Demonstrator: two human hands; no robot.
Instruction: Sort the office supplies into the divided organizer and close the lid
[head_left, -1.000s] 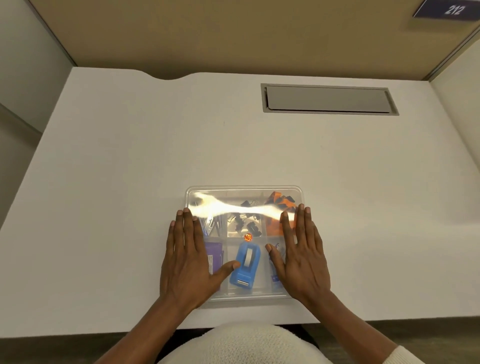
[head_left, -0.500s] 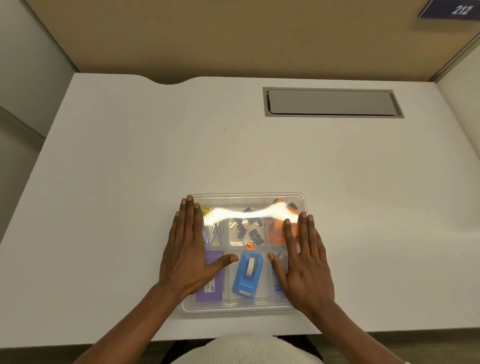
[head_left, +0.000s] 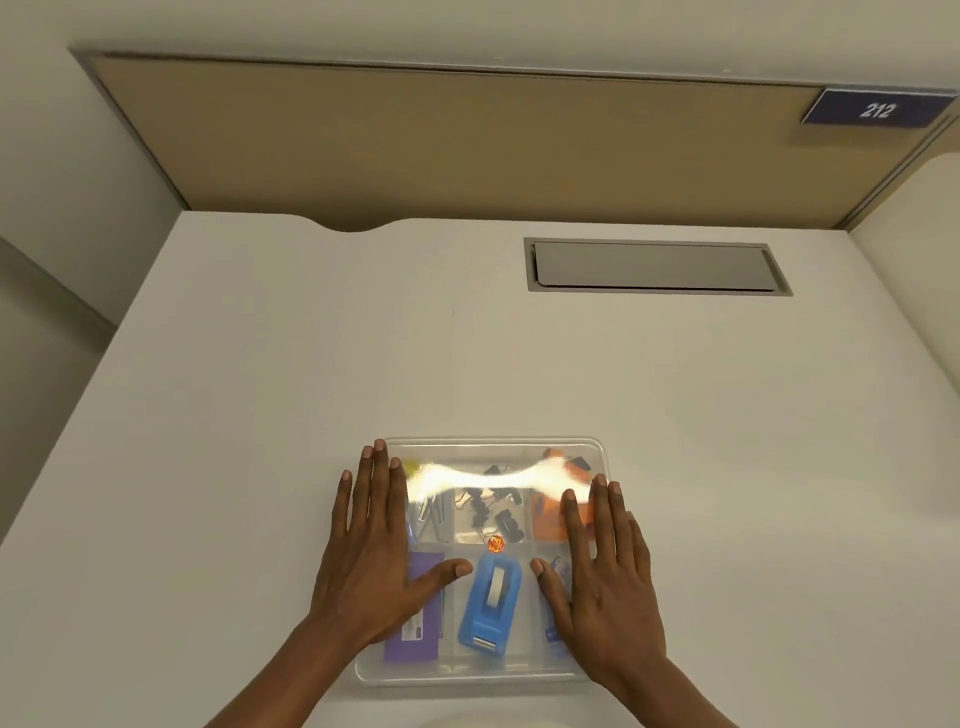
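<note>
The clear divided organizer (head_left: 483, 670) lies near the desk's front edge with its transparent lid down over the compartments. My left hand (head_left: 371, 561) rests flat, fingers spread, on the lid's left side. Flat on the right side lies my right hand (head_left: 605, 582). Through the lid I see a blue stapler (head_left: 491, 603) in the front middle compartment, a purple box (head_left: 415, 634) front left, black binder clips (head_left: 493, 512) back middle, orange items (head_left: 550, 519) back right and pens (head_left: 431, 514) back left. Glare crosses the lid's back half.
The white desk (head_left: 260, 415) has a grey recessed cable hatch (head_left: 654, 266) at the back right. A tan partition panel (head_left: 467, 145) rises behind the desk, with a blue "212" sign (head_left: 875, 110) at its top right. Side walls flank the desk.
The view has tilted up, so the organizer sits lower in frame. Both hands stay flat on the lid; the left hand has slid slightly farther back along the left side.
</note>
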